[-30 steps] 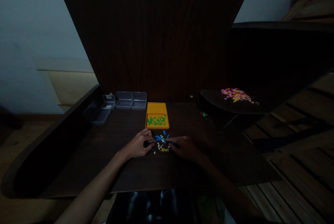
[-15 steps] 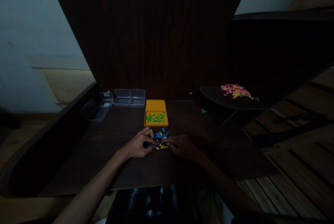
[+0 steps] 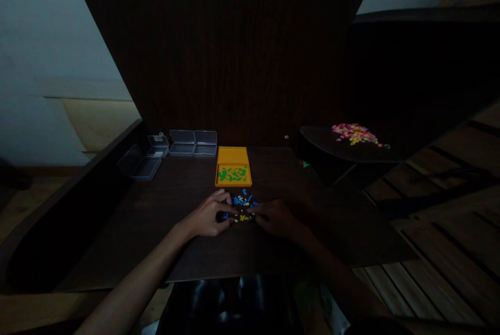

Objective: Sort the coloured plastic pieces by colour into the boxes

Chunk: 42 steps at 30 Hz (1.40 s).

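While palm-down, left hand [image 3: 206, 218], right hand [image 3: 278, 218].

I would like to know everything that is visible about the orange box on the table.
The orange box looks like plastic, small and rectangular. It lies open on the dark table, its lid laid back toward the wall. The front half holds many small green pieces. It stands just behind the pile of blue and yellow pieces, seemingly apart from it. Neither the left hand nor the right hand touches it.
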Tool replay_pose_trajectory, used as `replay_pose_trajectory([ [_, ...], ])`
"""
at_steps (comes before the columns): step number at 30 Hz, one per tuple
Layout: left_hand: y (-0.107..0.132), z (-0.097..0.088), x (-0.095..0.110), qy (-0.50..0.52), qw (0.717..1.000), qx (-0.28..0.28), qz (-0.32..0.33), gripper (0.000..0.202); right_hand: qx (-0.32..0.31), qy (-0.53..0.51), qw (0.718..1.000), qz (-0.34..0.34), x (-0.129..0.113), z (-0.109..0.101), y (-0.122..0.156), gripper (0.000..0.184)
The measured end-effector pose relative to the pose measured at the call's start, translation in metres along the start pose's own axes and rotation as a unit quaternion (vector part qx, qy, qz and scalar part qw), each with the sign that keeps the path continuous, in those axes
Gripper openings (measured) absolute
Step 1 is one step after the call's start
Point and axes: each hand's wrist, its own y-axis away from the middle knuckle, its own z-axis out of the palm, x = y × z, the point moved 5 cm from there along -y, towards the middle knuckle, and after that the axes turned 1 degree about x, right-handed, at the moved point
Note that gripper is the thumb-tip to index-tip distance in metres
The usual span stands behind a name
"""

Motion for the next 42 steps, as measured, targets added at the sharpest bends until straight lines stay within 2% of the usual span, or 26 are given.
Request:
replay_pose_trajectory([
  [5,0.0,-0.001,-0.001,-0.006,1.0,0.001,-0.003,0.023,-0.008,-0.023,0.999,-0.022,-0.004,-0.002,-0.001,0.026],
  [10,0.0,0.0,-0.002,-0.001,1.0,0.006,-0.006,0.023,-0.039,-0.006,0.999,0.003,-0.003,-0.002,-0.001,0.026],
  [14,0.0,-0.001,-0.002,0.006,1.0,0.003,0.002,0.024,-0.046,0.006,0.998,0.037,-0.001,-0.003,-0.002,0.032],
  [19,0.0,-0.001,-0.003,0.007,1.0,0.004,0.004,0.022,-0.09,0.013,0.995,0.034,-0.004,0.0,-0.003,0.042],
  [24,0.0,0.0,-0.003,0.01,1.0,0.011,-0.002,0.019,-0.072,0.025,0.995,0.067,0.0,-0.004,-0.003,0.039],
  [29,-0.001,0.0,-0.004,0.017,1.0,0.018,-0.007,0.019,-0.088,0.023,0.993,0.07,0.0,-0.005,-0.004,0.032],
  [36,-0.002,0.0,-0.006,0.022,0.999,0.025,-0.011,0.019,-0.025,0.056,0.988,0.144,0.017,-0.021,-0.001,0.028],
  [40,-0.002,-0.001,-0.004,0.017,1.0,0.017,-0.006,0.017,-0.036,0.092,0.976,0.193,0.024,-0.024,0.001,0.026],
  [42,-0.001,-0.002,-0.003,0.017,1.0,0.012,-0.007,0.017,-0.045,0.093,0.976,0.194,0.025,-0.023,0.001,0.027],
])
